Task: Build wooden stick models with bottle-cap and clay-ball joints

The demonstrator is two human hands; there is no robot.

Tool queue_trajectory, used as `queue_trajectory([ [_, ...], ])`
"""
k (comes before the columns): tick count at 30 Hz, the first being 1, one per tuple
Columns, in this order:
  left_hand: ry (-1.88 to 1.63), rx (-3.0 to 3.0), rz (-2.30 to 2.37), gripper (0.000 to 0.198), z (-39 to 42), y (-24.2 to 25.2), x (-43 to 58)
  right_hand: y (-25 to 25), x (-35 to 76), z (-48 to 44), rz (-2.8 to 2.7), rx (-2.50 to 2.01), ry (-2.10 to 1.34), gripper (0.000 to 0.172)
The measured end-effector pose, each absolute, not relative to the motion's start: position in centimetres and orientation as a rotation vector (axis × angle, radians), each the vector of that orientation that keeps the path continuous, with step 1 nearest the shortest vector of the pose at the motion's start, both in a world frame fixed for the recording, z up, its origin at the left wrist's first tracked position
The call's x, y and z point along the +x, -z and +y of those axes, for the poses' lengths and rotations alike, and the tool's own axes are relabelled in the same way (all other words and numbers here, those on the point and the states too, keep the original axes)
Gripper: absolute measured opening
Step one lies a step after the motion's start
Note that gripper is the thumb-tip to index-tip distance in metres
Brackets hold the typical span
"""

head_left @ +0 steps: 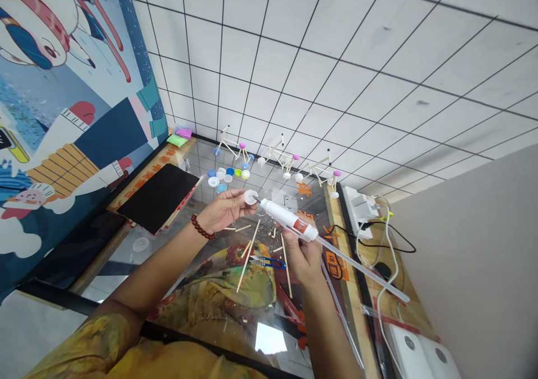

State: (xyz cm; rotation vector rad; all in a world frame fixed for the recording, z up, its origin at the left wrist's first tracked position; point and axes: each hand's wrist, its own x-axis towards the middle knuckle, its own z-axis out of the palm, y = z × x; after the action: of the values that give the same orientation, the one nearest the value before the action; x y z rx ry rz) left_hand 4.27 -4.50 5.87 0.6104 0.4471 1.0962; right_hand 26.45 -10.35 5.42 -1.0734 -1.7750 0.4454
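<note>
Between the fingertips of my left hand [225,211] is a white bottle cap [251,197], held above the glass tabletop. My right hand [303,255] is wrapped around a white hot glue gun [290,220], whose dark nozzle reaches the cap's inner side. A long clear glue stick [365,269] sticks out of its back end. Under the hands lie several thin wooden sticks [247,261], small cut bits and blue thread snips [269,262]. Whether glue is on the cap is too small to tell.
Three stick figures with pink tops, such as the middle one [282,156], stand along the tiled wall. Loose bottle caps [213,181] lie at the back left, beside a black board [162,197]. A power strip [359,211] with cables sits to the right.
</note>
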Motion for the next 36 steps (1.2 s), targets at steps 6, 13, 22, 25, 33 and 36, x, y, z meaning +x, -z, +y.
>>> queue_trajectory([
  [6,-1.099,0.620,0.470,0.029,-4.4,-5.7,4.2,-5.4,26.4,-10.3,-1.811,-1.110,-0.490,0.021],
  [13,-1.109,0.745,0.487,0.034,-4.4,-5.9,3.9,-5.7,26.4,-10.3,-1.814,-1.119,-0.535,0.020],
  [22,-1.076,0.713,0.446,0.030,-4.4,-5.9,3.5,-5.6,25.9,-10.6,-1.809,-1.119,-0.565,0.026],
  [25,-1.049,0.656,0.437,0.030,-4.4,-5.7,3.8,-5.7,25.9,-10.7,-1.816,-1.121,-0.528,0.027],
  [33,-1.470,1.085,0.731,0.032,-5.4,-6.9,4.8,-5.4,24.3,-9.4,-1.280,-0.912,-1.268,0.031],
  [36,-1.569,1.356,0.747,0.030,-6.2,-8.1,4.9,-5.2,23.7,-9.0,-1.163,-0.872,-1.558,0.039],
])
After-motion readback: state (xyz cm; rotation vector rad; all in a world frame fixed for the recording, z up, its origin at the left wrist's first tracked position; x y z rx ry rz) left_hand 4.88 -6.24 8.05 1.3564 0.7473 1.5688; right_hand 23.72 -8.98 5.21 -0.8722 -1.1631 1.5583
